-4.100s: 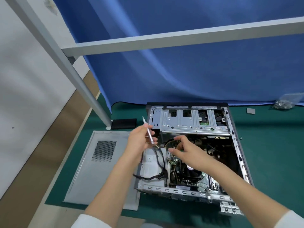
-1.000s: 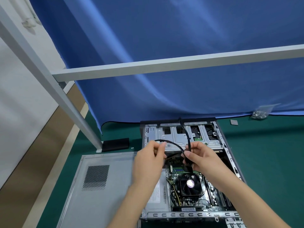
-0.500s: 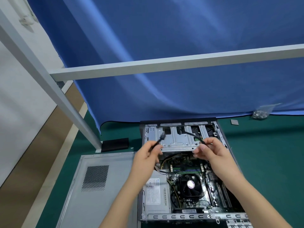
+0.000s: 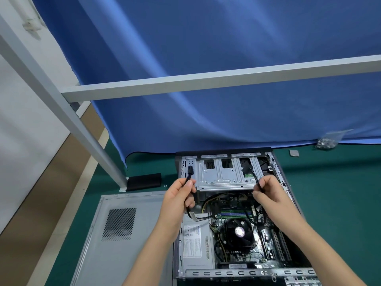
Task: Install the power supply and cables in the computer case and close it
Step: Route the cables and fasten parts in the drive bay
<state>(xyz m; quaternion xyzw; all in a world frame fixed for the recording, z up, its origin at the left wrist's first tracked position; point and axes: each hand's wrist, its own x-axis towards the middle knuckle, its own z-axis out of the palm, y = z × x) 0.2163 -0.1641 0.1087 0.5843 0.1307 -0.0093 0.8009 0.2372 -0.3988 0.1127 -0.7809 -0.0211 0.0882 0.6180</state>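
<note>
The open computer case (image 4: 277, 168) lies on its side on the green mat. Inside it sits the grey power supply (image 4: 196, 244) at the left, beside the motherboard with its black CPU fan (image 4: 240, 232). My left hand (image 4: 179, 196) grips a black cable whose connector (image 4: 190, 169) sticks up over the drive cage's left end. My right hand (image 4: 270, 191) pinches another thin black cable (image 4: 254, 176) that runs up to the drive cage (image 4: 222, 174). Both hands hover above the case's far half.
The grey side panel (image 4: 123, 234) with a vent grille lies flat to the left of the case. A black block (image 4: 144, 181) sits by the metal frame leg (image 4: 86, 129). A bag of screws (image 4: 327, 141) and a small grey square (image 4: 294, 153) lie at the far right.
Both hands have drawn apart, the left to the left and the right to the right, each with its cable. A second ago they held the cables close together over the case's middle.
</note>
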